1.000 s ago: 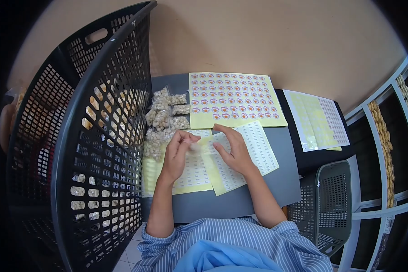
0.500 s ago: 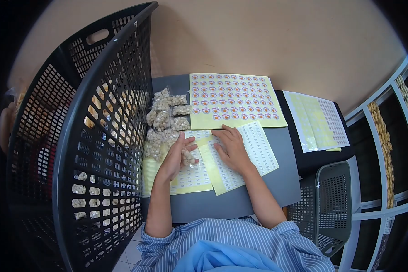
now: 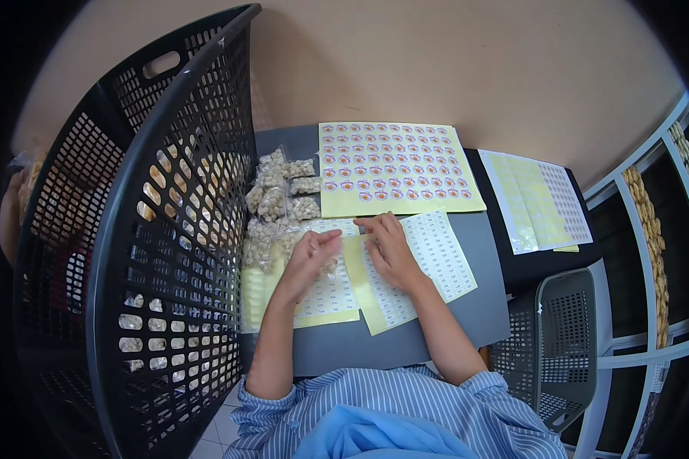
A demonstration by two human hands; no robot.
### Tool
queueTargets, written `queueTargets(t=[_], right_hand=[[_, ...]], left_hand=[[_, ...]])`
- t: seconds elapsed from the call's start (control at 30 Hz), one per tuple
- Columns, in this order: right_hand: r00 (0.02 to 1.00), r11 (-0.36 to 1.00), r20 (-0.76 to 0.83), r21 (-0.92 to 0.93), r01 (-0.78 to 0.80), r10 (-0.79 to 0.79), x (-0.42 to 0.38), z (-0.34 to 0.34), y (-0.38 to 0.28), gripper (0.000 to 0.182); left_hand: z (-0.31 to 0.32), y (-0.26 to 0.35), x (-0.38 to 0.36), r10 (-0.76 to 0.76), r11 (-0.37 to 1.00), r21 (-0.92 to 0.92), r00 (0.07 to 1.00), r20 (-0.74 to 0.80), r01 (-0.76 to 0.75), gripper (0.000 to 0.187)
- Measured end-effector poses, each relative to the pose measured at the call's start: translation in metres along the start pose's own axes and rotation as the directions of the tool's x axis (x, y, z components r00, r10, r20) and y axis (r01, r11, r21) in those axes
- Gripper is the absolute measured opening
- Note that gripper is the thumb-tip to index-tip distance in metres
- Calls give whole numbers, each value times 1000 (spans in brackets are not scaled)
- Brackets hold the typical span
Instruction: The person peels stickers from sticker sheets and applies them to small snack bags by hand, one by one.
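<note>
Over the grey counter, the left hand curls round a small bag, just above the left label sheet; if that grip slackened, I'd expect the slick plastic to slip and drop there. The right hand bends its fingers over the right label sheet, though I can't tell whether they pinch anything. A brushing wrist could drag that sheet askew, since the two seem to overlap. The heaped bags lie near the left hand, so a knock might scatter them. Behind stands a plain wall; a tall basket hems the left, a smaller basket the right.
</note>
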State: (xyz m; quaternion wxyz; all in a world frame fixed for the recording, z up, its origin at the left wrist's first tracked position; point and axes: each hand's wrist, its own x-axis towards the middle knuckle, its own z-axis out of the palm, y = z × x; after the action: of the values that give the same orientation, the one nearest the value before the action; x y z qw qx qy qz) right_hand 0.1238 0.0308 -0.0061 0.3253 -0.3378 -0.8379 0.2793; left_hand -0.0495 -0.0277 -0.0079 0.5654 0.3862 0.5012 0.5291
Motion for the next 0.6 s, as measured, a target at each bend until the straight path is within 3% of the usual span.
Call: queueTargets(t=[0.03, 0.07, 0.13, 0.17, 0.23, 0.3, 0.33, 0.4, 0.6], right_hand=[[1000, 1000, 0, 0, 1, -1, 0, 0, -1, 36], [1000, 996, -29, 89, -8, 11, 0, 0, -3, 36], [998, 984, -56, 177, -14, 24, 0, -1, -7, 36], [996, 983, -90, 182, 19, -3, -1, 0, -8, 36], [992, 981, -124, 185, 52, -29, 0, 0, -12, 36], [932, 982, -325, 47, 183, -159, 1, 0, -16, 31], [932, 982, -326, 46, 182, -158, 1, -2, -18, 31], [929, 978, -313, -127, 165, -197, 0, -5, -20, 24], [931, 975, -310, -172, 143, -191, -1, -3, -18, 17]], left_hand=[[4, 1, -1, 61, 991, 117, 998, 24, -63, 21], [8, 0, -3, 62, 991, 117, 998, 23, -64, 21], [14, -1, -4, 190, 925, 323, 980, 62, -200, 23], [16, -1, -4, 170, 928, 331, 985, 36, -172, 22], [20, -4, -2, 196, 941, 281, 981, -1, -188, 22], [22, -4, -1, 218, 951, 233, 975, -37, -204, 21], [21, -3, -2, 193, 969, 168, 980, -51, -182, 22], [20, -1, -2, 166, 982, 103, 984, -64, -159, 24], [20, 3, -4, 192, 978, 86, 981, -41, -188, 21]])
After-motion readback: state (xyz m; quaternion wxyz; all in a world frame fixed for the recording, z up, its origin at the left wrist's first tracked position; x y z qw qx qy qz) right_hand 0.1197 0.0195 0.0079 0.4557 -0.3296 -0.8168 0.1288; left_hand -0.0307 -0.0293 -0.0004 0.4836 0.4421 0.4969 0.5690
